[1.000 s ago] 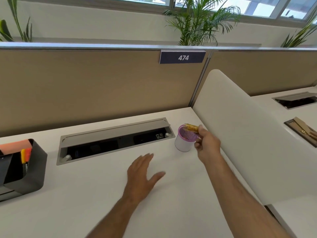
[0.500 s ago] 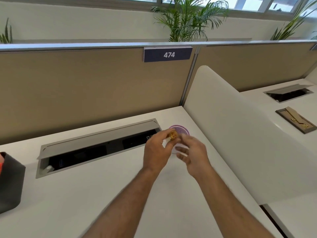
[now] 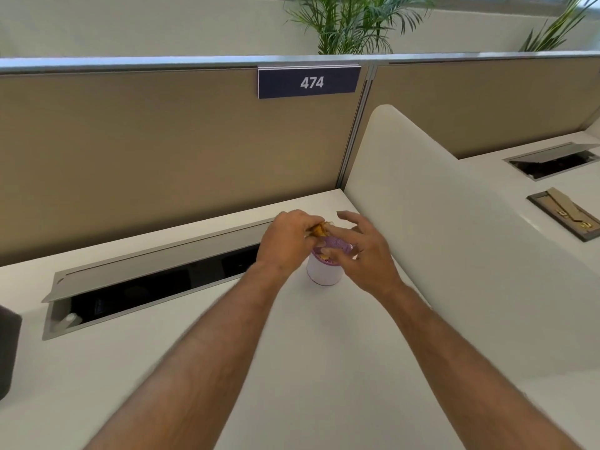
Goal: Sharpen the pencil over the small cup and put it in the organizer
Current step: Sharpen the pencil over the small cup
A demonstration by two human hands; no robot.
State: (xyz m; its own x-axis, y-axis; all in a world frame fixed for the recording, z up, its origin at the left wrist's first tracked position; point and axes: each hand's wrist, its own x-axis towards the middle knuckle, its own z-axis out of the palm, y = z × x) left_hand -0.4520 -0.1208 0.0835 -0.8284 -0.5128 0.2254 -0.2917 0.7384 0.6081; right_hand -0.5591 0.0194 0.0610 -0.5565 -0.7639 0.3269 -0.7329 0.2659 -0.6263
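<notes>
Pencil-sharpening is beginning: the small yellow-orange object (image 3: 318, 229), earlier in the right hand (image 3: 363, 251), is now being pinched by the left hand (image 3: 287, 243) above the small white purple-rimmed cup (image 3: 324, 271), the right loosening.

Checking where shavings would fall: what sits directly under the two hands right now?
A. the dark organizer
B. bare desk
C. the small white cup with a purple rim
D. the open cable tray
C: both the left hand and right hand meet over the cup, right of the cable tray.
</notes>
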